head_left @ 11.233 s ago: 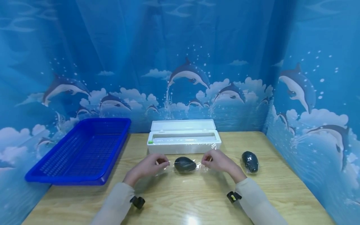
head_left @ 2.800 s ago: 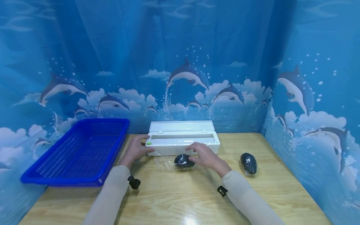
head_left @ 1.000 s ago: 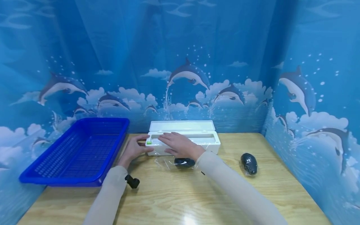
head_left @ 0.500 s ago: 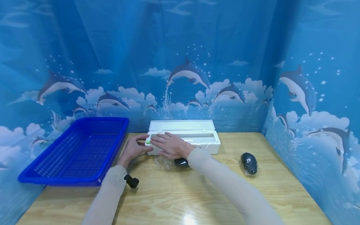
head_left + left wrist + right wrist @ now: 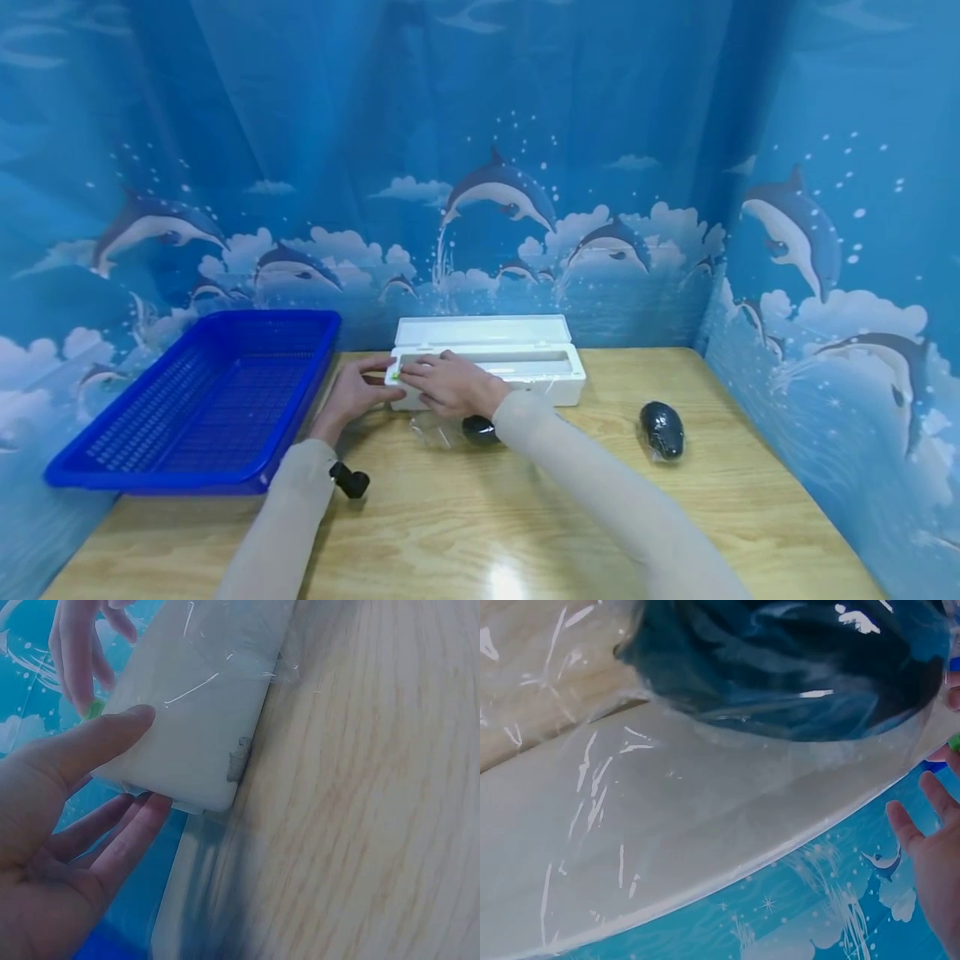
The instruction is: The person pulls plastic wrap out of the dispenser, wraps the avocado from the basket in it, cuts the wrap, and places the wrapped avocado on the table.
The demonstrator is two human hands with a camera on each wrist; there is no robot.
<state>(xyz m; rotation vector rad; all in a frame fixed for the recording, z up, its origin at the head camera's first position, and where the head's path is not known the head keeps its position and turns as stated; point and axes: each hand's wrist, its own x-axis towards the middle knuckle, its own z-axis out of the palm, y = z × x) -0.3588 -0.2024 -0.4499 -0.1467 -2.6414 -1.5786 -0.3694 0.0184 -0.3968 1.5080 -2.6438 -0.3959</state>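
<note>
A white cling film dispenser (image 5: 543,392) stands lid-up at the back of the table, clear film hanging down its front. My left hand (image 5: 354,394) holds its left end, the thumb on the front face and the fingers at the end. My right hand (image 5: 450,385) reaches across the top, its fingertips at the green slider (image 5: 94,710), fingers mostly straight. Under that forearm lies a dark egg-shaped item (image 5: 478,430) in clear film, partly hidden in the head view. The right wrist view shows its glossy wrapped side (image 5: 780,675) close up.
To the left stands a blue perforated basket (image 5: 157,482). Another dark oval item (image 5: 662,430), wrapped in film, lies on the wooden table (image 5: 450,533) to the right. A blue dolphin-print curtain (image 5: 360,167) closes off the back and sides.
My right hand let go of the film, passed over the dark item and slid left along the dispenser to the green slider. My left hand moved from the film to the dispenser's left end.
</note>
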